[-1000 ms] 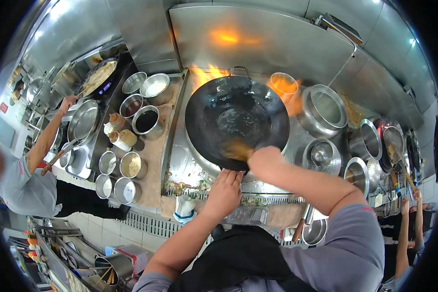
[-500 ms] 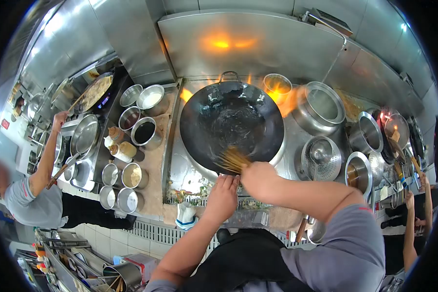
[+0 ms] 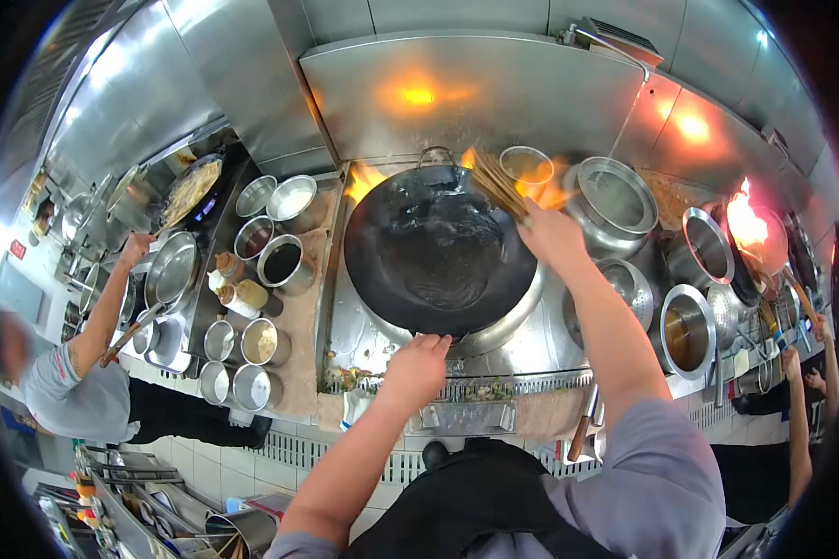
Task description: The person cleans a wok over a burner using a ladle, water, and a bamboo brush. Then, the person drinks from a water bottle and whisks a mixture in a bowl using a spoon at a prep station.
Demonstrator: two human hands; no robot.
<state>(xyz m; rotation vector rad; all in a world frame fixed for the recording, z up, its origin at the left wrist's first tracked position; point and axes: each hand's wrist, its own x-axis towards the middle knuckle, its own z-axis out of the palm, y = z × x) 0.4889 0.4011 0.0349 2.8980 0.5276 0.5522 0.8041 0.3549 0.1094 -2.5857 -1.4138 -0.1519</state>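
Wok (image 3: 438, 270) looks heavy, best held where the left hand (image 3: 415, 370) grips its near edge. Right hand (image 3: 552, 231) clasps a stiff-looking brush (image 3: 499, 188).

A tan brush (image 3: 499, 184) slants at the wet black wok's (image 3: 443, 252) far rim.

Beside one wok (image 3: 441, 252) and one brush (image 3: 500, 189) stand eight small metal tubs (image 3: 297, 279).

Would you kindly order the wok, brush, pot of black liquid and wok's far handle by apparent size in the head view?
Wok
Pot of black liquid and brush: unsure, the brush looking longer but narrower
Far handle
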